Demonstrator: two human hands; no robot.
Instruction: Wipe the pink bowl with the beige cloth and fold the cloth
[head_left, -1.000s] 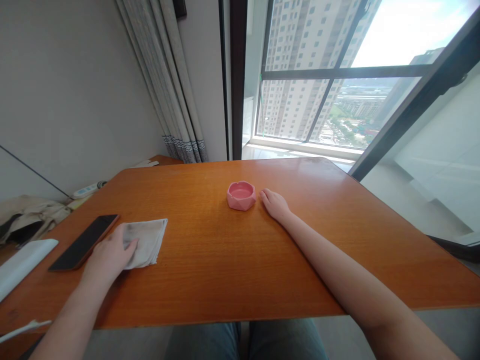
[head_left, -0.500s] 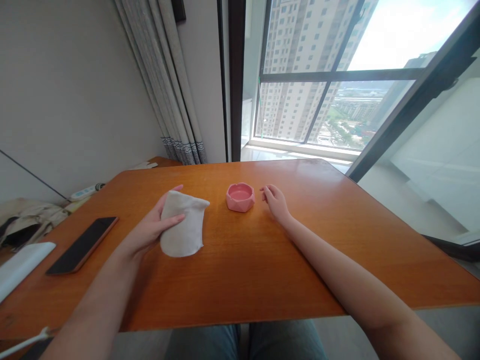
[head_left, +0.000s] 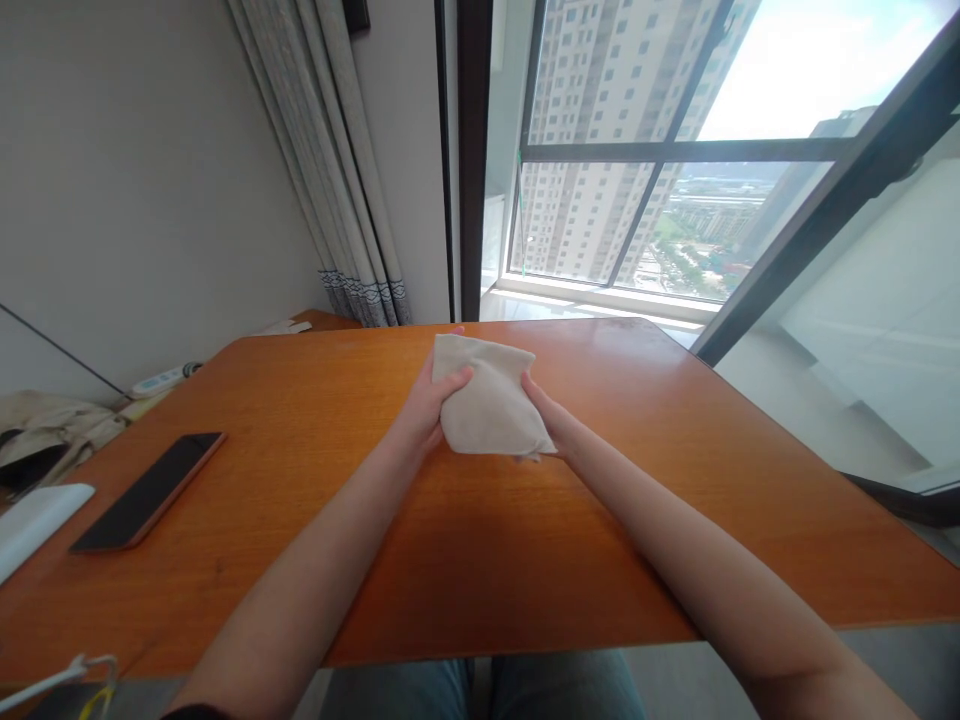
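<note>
A white cloth [head_left: 491,405] is spread between my two hands over the middle of the wooden table [head_left: 300,400]. My left hand [head_left: 431,400] grips its left side, thumb on the front and most fingers behind it. At its right side, my right hand [head_left: 547,415] has the thumb against the edge, with fingertips peeking out below the lower corner. The pink faceted ashtray cannot be seen now; the cloth covers the spot where it stood. Whether either hand touches the ashtray is hidden.
A dark phone-like slab [head_left: 154,490] lies on the table's left side, beside a white object [head_left: 41,520] at the edge. A white power strip [head_left: 165,380] and a cream fabric bag [head_left: 60,430] are farther left. A white cable [head_left: 56,680] crosses the near left corner.
My left hand has carried the cloth rightward and away from me, over the pink ashtray's place. My right hand has closed in on the cloth's right side.
</note>
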